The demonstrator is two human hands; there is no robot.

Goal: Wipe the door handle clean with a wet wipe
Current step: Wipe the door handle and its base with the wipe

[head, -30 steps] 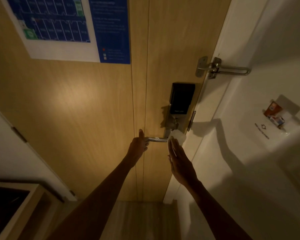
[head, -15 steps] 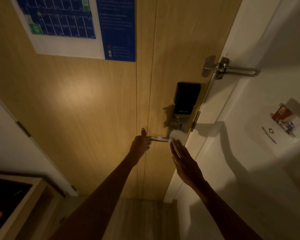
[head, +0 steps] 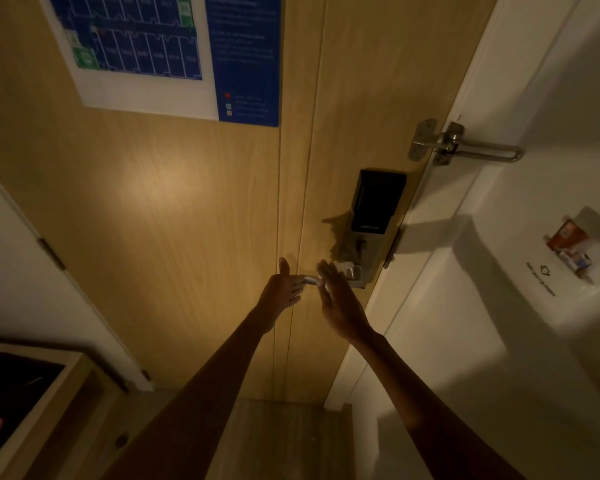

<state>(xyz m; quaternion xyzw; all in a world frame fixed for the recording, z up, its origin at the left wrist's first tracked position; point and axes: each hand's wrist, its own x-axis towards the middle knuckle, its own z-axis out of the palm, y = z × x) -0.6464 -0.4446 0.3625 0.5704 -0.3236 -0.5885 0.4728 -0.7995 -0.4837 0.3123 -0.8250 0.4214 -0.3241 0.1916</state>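
The metal lever door handle [head: 310, 280] sticks out to the left from the lock plate under a black electronic lock [head: 378, 199] on the wooden door [head: 174, 209]. My left hand [head: 281, 292] grips the free end of the lever, thumb pointing up. My right hand [head: 338, 301] lies over the lever's middle with its fingers stretched out flat, pressing the wet wipe [head: 321, 283] onto the metal. Only a small pale edge of the wipe shows under the fingers. A short bare piece of lever shows between the two hands.
A metal swing-bar door guard [head: 465, 147] bridges the door edge and the white frame [head: 440, 237]. A blue floor-plan poster [head: 160, 53] hangs on the door above. A white wall [head: 499, 341] with a card holder [head: 572, 247] is on the right, a wooden cabinet [head: 49, 393] low on the left.
My right hand has slid left along the lever from the lock plate toward my left hand, and the wipe now shows less. The left hand has stayed on the lever's end.
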